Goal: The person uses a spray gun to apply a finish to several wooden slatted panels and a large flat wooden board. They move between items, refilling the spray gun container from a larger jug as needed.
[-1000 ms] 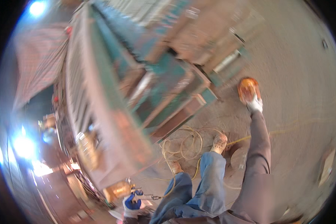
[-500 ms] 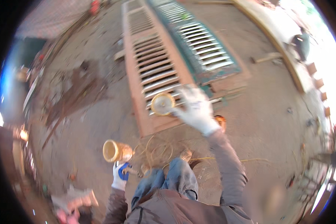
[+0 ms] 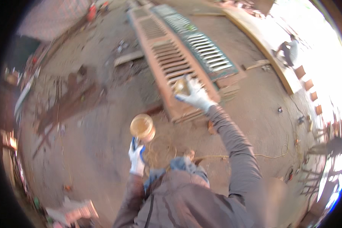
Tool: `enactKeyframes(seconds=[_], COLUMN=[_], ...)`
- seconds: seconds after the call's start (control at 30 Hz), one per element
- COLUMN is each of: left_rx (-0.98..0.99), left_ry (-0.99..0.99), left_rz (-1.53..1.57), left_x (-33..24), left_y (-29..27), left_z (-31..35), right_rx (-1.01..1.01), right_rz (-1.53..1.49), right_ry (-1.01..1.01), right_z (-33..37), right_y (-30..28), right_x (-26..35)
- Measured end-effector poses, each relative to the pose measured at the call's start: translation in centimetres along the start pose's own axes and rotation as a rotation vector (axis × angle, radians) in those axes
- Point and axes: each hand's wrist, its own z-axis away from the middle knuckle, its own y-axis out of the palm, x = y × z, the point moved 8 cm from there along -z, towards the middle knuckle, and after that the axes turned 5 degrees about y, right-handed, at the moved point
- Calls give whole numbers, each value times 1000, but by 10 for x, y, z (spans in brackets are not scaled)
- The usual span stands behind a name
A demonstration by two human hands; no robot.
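Above the dusty ground, a round tan container [image 3: 142, 127] is gripped from below by the gloved left hand [image 3: 136, 156]. Further out, a small yellowish object [image 3: 181, 87] is clasped by the gloved right hand [image 3: 195, 95], held over the brown louvered shutter [image 3: 167, 57], beside which a green shutter [image 3: 201, 45] is laid.

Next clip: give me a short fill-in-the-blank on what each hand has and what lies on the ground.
1. The left hand holds a round ____ by its lower part.
2. The right hand reaches out over the reddish ____ lying flat on the ground.
3. Both hands wear ____.
4. Beside the reddish one lies a second one, coloured ____.

Missing words: can; shutter; gloves; green
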Motion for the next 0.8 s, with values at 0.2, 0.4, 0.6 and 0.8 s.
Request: enactKeyframes(seconds=[0.2,0.4,0.6,0.8], left_rx=[155,173,184,223], left_ry=[35,85,97,214], left_rz=[64,65,-61,-303], left_x=[-31,-76,-96,-133], left_y=[2,-10,-51,-101], left_z=[-5,6,13,22], right_rx=[163,241,385,331], right_rz=[170,273,-60,133], right_ry=[-386,-573,-613,-730], right_z=[67,99,119,148], right_y=[-52,-60,-28,11], right_x=[156,262,318,379])
